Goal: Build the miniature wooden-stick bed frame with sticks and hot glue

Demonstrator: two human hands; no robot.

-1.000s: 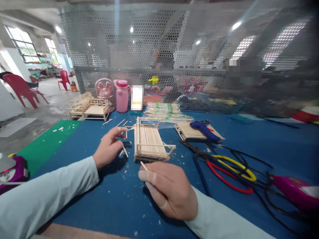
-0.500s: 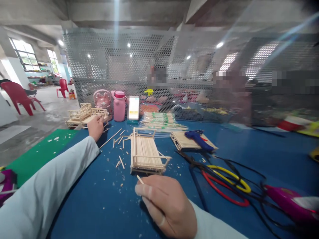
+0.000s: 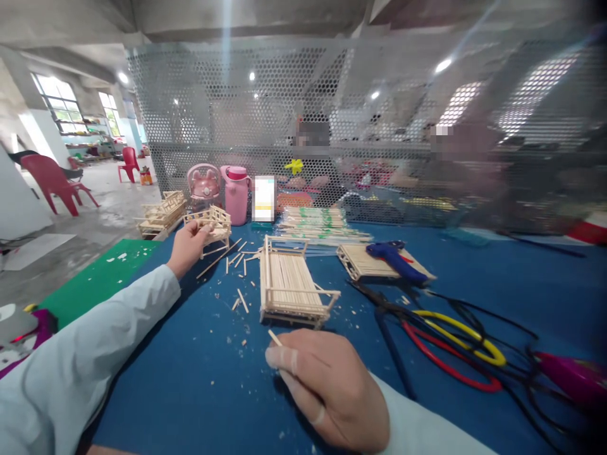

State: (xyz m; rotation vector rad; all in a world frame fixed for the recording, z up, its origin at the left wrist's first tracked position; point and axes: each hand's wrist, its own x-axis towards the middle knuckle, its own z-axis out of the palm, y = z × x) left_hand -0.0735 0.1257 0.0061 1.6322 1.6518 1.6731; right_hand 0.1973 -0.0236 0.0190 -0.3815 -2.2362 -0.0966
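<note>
My left hand (image 3: 188, 248) reaches to the back left, its fingers closed on a small wooden-stick model (image 3: 219, 229) with railings and legs. That model is tilted, and part of it is hidden by my fingers. In front of me my right hand (image 3: 327, 385) pinches a short wooden stick (image 3: 275, 339) between thumb and forefinger; tape is wrapped round its fingers. Just beyond it a bed-like stick model (image 3: 291, 281) with end rails stands on the blue table. Another stick model (image 3: 164, 213) sits at the left edge.
A blue glue gun (image 3: 398, 259) lies on a stick panel (image 3: 353, 262). Red-and-yellow-handled cutters (image 3: 455, 354) and cables lie to the right. Stick offcuts (image 3: 241, 300), bundled sticks (image 3: 315, 221), a phone (image 3: 264, 199) and a pink flask (image 3: 236, 196) stand or lie around, before a perforated screen (image 3: 256, 114).
My left hand has drawn the small stick model away from the one beside it and tilted it. My right hand still pinches the short stick. The view has turned slightly left.
</note>
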